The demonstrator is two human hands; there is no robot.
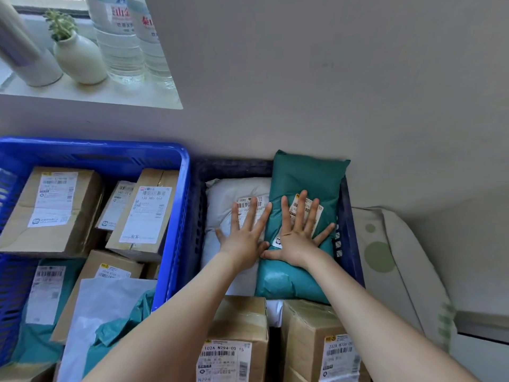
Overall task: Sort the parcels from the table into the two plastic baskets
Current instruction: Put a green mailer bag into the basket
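Hands are flat on the soft bags in the dark basket (347, 232). The left hand (243, 238) has its fingers straight and spread, and it presses on the white bag (223, 213). The right hand (298, 238) is spread the same way and presses on the green bag (305, 175). Neither hand is holding anything. The thumbs almost touch.

The green bag lies partly on top of the white bag. Its far end sticks up over the back rim of the basket, by the wall.

Just to the left is the bright blue basket (184, 188). It is full of brown boxes (55, 205) and some bags. Two more brown boxes (237, 340) sit close to the person, in front of the dark basket. I cannot tell if they rest on the tabletop or in the basket.

This looks like the step of pushing the bags down so they sit low and flat. Next, I think the hands need to lift off and pick up one of the near boxes. A box is hard and wide, so it may need both hands, one on each side.
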